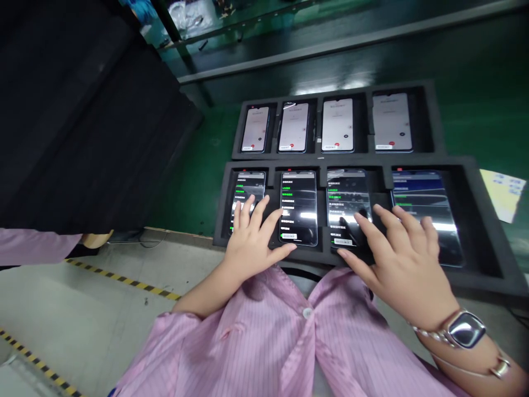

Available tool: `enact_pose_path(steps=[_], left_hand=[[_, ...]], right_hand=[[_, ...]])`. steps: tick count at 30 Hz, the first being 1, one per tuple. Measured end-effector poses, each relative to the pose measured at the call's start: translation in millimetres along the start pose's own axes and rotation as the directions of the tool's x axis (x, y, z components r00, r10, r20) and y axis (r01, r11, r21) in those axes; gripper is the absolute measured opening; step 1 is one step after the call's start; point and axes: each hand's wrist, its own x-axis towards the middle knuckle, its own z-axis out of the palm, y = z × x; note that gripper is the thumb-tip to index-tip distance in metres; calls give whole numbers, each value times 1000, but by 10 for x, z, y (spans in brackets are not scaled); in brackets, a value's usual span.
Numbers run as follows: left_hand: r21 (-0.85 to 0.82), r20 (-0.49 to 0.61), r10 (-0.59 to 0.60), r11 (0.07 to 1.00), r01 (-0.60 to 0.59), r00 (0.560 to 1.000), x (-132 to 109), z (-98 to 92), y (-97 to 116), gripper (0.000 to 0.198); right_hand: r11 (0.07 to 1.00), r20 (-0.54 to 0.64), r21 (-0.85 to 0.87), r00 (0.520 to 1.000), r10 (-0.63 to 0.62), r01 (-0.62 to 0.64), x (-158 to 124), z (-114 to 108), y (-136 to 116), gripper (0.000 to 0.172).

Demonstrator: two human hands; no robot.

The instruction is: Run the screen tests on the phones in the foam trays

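My left hand (252, 248) spread wide, holding nothing; fingers on first smartphone (250, 193), thumb at foot of second smartphone (298, 207). My right hand (407, 275) spread wide, also empty; fingers over third smartphone (347, 193) and fourth smartphone (425, 215). All four lie in compartments of near black foam tray (221, 215). Beyond, second foam tray (436, 127) carries four white-screened phones (336, 125).

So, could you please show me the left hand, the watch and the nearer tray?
Left hand (252, 245): head view, back of the hand.
Watch (466, 330): head view, its face.
Nearer tray (483, 278): head view, right rim.
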Motion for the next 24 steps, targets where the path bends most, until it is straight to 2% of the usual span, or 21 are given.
enact_pose_path(steps=[7, 14, 18, 21, 24], left_hand=[[-8, 16, -12, 1000, 12, 1000, -1, -1, 5, 73], [-36, 130, -69, 997, 74, 989, 108, -30, 44, 82], [-69, 166, -70, 994, 83, 984, 157, -5, 59, 79], [-98, 105, -63, 992, 74, 992, 128, -30, 30, 84], [-134, -54, -87, 988, 79, 995, 28, -134, -87, 88]], right_hand=[[1000, 12, 9, 1000, 23, -23, 23, -8, -28, 76], [997, 53, 38, 997, 63, -65, 58, 2, -38, 78], [996, 75, 35, 994, 85, -88, 72, 19, -36, 80], [995, 77, 44, 993, 91, -94, 62, 22, -39, 81], [993, 65, 68, 993, 96, -100, 57, 10, -48, 80]])
